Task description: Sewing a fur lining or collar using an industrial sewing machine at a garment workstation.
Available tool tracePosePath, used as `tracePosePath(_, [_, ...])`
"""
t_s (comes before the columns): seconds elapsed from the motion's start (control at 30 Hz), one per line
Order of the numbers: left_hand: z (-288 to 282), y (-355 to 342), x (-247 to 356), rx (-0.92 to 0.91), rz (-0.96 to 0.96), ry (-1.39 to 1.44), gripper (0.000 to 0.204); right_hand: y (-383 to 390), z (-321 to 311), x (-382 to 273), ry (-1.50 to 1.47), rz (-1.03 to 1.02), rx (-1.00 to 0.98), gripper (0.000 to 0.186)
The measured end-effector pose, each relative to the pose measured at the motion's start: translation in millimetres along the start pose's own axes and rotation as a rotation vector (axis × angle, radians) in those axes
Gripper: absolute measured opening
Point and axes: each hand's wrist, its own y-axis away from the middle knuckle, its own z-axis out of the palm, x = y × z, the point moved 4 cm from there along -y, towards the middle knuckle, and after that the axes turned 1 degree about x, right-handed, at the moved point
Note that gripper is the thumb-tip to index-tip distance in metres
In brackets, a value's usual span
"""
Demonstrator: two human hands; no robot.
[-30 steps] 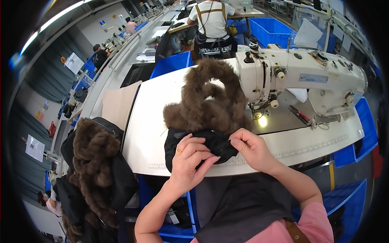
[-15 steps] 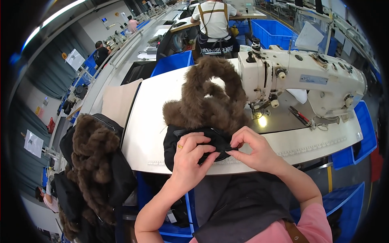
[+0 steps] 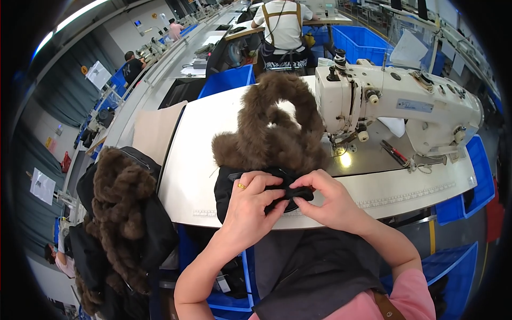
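A black fabric piece (image 3: 225, 194) with a thick brown fur trim (image 3: 253, 136) lies near the front edge of the white sewing table (image 3: 192, 160). The fur loops up behind the black cloth, beside the sewing machine's needle area. With fingers curled, my left hand (image 3: 249, 205) pinches the black cloth. My right hand (image 3: 326, 201) grips the same cloth between thumb and fingers just to the right. The fingertips of both hands are close together, and a small fold of cloth shows between them. Exactly what sits under the fingertips is hidden.
A white sewing machine (image 3: 394, 101) stands on the right. Red-handled snips (image 3: 393, 152) lie beside its base. Black garments with brown fur (image 3: 125, 192) are piled at left. Blue bins (image 3: 453, 266) stand around the table. A person (image 3: 282, 26) sits working ahead.
My right hand has shifted slightly left, bringing its fingertips nearer my left hand's. The cloth between them is bunched differently. My left hand stays nearly in place.
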Motion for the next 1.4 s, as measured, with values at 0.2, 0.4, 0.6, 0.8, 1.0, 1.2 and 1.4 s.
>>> tracePosePath(0.2, [5.0, 0.1, -4.6, 0.046, 0.015, 0.002, 0.017, -0.7, 3.7, 6.4, -0.221, 0.113, -0.014, 0.032])
tracePosePath(0.4, [-6.4, -4.6, -13.2, -0.098, -0.176, 0.255, 0.014, -5.1, 0.6, 7.6, -0.049, 0.035, -0.101, 0.022])
tracePosePath(0.6, [-2.6, -2.2, -16.0, -0.093, -0.198, 0.279, 0.011, -8.7, -0.7, 8.3, 0.047, -0.052, -0.161, 0.018])
tracePosePath(0.8, [-1.7, 3.1, -14.7, 0.042, -0.133, 0.231, 0.016, -3.5, 2.9, 23.0, -0.263, 0.261, -0.168, 0.025])
tracePosePath(1.0, [-3.9, 2.1, -6.3, -0.016, -0.042, 0.13, 0.013, -0.1, 10.4, 27.9, -0.366, 0.308, -0.103, 0.025])
tracePosePath(1.2, [0.6, 3.5, -8.5, 0.016, -0.149, 0.153, 0.013, 3.4, 12.7, 35.0, -0.454, 0.364, -0.09, 0.023])
tracePosePath(1.4, [1.1, 1.6, -2.9, 0.027, -0.169, 0.09, 0.012, 2.6, 15.4, 34.6, -0.596, 0.391, -0.086, 0.024])
